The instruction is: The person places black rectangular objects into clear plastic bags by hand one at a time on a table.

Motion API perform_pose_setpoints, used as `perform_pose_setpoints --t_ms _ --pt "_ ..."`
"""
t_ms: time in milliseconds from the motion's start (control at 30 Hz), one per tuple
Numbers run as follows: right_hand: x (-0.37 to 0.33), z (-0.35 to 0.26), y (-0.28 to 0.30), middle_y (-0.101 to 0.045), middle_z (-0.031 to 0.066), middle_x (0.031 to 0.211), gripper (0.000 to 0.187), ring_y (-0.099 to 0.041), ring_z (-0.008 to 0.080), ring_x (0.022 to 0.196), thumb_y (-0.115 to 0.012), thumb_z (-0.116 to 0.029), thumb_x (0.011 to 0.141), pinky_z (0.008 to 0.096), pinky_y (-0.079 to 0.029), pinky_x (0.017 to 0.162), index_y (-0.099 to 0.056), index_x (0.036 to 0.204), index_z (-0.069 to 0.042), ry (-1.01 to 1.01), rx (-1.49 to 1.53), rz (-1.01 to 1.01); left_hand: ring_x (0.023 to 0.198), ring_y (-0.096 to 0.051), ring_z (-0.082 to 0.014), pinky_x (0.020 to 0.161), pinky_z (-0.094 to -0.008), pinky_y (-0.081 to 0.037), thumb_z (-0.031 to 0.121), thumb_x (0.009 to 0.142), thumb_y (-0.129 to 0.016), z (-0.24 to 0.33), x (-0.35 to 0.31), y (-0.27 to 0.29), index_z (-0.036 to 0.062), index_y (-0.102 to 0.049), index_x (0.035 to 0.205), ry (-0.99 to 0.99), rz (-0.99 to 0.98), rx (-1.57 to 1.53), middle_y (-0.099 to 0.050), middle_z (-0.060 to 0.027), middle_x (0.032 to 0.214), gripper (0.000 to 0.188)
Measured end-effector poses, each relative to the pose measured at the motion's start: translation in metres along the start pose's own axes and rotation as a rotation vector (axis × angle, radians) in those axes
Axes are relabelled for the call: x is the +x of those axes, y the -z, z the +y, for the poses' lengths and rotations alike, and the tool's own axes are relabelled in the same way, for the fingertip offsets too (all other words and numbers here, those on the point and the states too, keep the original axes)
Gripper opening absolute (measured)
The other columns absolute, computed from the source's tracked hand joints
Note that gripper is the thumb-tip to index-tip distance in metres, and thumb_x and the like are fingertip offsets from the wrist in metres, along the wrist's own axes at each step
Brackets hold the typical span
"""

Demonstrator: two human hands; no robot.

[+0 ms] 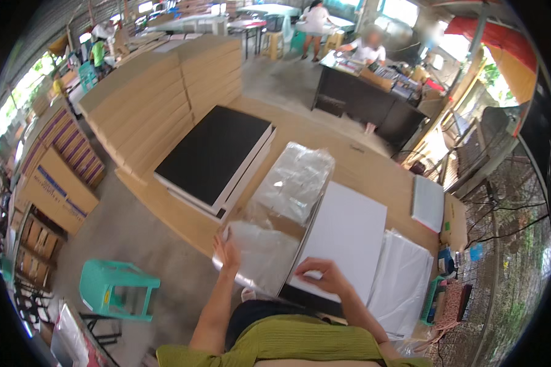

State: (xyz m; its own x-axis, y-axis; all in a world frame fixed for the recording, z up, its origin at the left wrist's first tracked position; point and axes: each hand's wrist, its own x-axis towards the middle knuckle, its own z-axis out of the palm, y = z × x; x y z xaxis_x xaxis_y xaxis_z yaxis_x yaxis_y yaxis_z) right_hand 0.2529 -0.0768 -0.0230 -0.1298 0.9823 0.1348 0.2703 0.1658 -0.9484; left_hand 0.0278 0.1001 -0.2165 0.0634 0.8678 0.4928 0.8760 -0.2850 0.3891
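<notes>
A clear plastic bag (pixel 263 251) lies on the table in front of me. My left hand (pixel 228 249) is closed at its left edge, thumb and fingers gripping the film. My right hand (pixel 326 278) hovers over the near part of a white board (pixel 349 229), its fingers curled into a pinch; whatever they hold, if anything, is too small to make out. A black strip (pixel 309 298) runs along the near end of the board. Beyond the bag lies more crumpled clear plastic (pixel 295 180). White plastic sheets (pixel 401 281) lie right of the board.
Black-topped white panels (pixel 217 153) are stacked at the table's left, before tall stacks of brown cardboard (pixel 165 92). A green stool (pixel 116 287) stands on the floor at left. A green basket (pixel 431 300) sits at right. Further back, a person (pixel 368 50) sits behind a dark desk (pixel 361 101).
</notes>
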Motion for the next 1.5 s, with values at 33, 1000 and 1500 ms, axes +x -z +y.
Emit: perform_pose_setpoints --t_ms 33,1000,1500 --pt "-0.001 0.000 -0.001 -0.066 0.0059 0.085 0.010 -0.063 0.0137 0.081 -0.065 0.000 0.080 0.0268 -0.051 0.075 -0.068 0.090 -0.002 -0.082 0.095 0.041 0.109 -0.046 -0.0313 0.088 -0.0446 -0.038 0.011 0.075 -0.065 -0.012 -0.005 -0.003 0.0098 -0.069 0.090 0.061 -0.007 -0.072 -0.050 -0.0106 0.118 0.015" --pt "0.079 0.044 -0.040 -0.064 0.0087 0.075 0.009 -0.062 0.0156 0.071 -0.060 0.007 0.076 0.0290 -0.051 0.067 -0.061 0.083 0.002 0.156 -0.074 0.356 0.067 -0.062 -0.0129 0.062 -0.0273 -0.049 0.010 0.071 -0.078 0.075 0.035 0.141 0.0052 -0.054 0.105 0.075 -0.500 -0.844 -0.065 -0.0086 0.075 0.042" --pt "0.067 0.034 -0.024 -0.065 0.0046 0.082 0.035 -0.059 0.0147 0.084 -0.065 -0.033 0.085 0.0291 -0.047 0.076 -0.065 0.095 0.001 -0.093 0.277 -0.965 0.077 -0.061 -0.0105 0.065 -0.0248 -0.046 0.035 0.093 -0.051 0.098 0.060 0.155 0.0035 -0.061 0.110 -0.563 -2.205 -0.811 -0.068 -0.0074 0.087 0.037"
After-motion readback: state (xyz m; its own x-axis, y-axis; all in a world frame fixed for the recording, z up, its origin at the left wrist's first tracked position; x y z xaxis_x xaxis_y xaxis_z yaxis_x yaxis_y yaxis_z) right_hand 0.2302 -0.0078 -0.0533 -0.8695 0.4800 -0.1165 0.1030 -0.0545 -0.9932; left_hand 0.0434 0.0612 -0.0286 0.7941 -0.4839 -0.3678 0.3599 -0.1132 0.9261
